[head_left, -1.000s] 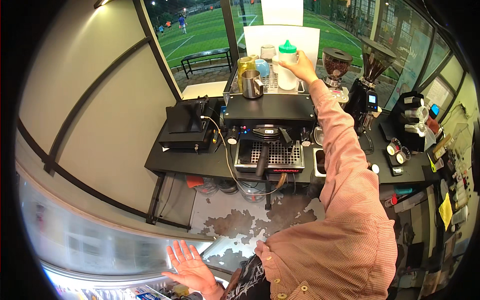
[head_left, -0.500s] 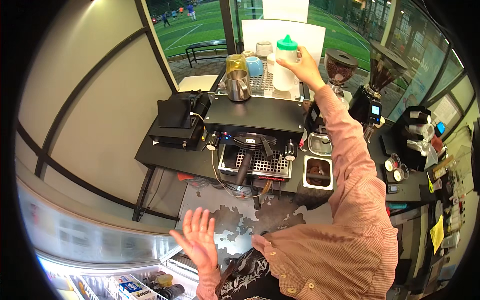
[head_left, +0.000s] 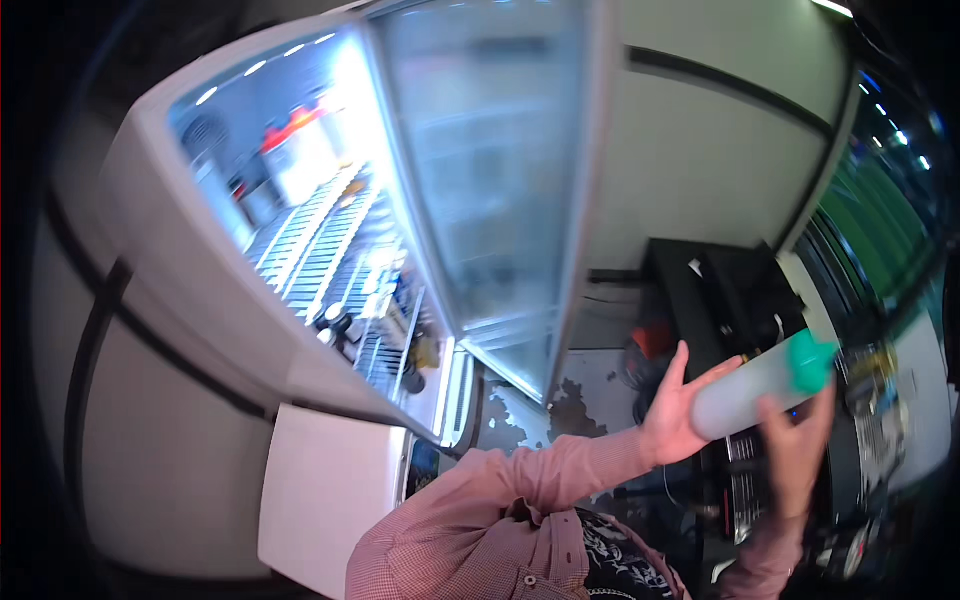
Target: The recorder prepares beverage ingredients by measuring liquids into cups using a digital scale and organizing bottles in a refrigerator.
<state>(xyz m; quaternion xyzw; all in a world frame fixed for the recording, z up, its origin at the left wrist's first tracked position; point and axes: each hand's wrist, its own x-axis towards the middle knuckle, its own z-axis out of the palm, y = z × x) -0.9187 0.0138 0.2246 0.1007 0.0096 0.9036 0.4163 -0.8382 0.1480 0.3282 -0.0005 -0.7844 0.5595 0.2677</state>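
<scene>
A translucent white squeeze bottle [head_left: 742,393] with a green pointed cap lies tilted between my hands, right of centre, cap end up and to the right. My left hand [head_left: 678,412] meets its base with the palm, thumb and fingers stretched out, some of them hidden behind the bottle. Around the cap end, my right hand [head_left: 797,440] holds the bottle, though motion blurs its fingers. To the left stands a lit refrigerator [head_left: 175,215], its glass door [head_left: 490,190] swung open.
Wire shelves [head_left: 310,245] inside the refrigerator carry red-topped containers [head_left: 300,150] and dark bottles [head_left: 335,325]. A white flat-topped surface [head_left: 325,490] is at lower left. At right, a black counter with equipment [head_left: 720,290] runs beneath the window.
My view has swung left to the open refrigerator. The bottle has left the top of the espresso machine in my right hand, and my left hand now touches its base.
</scene>
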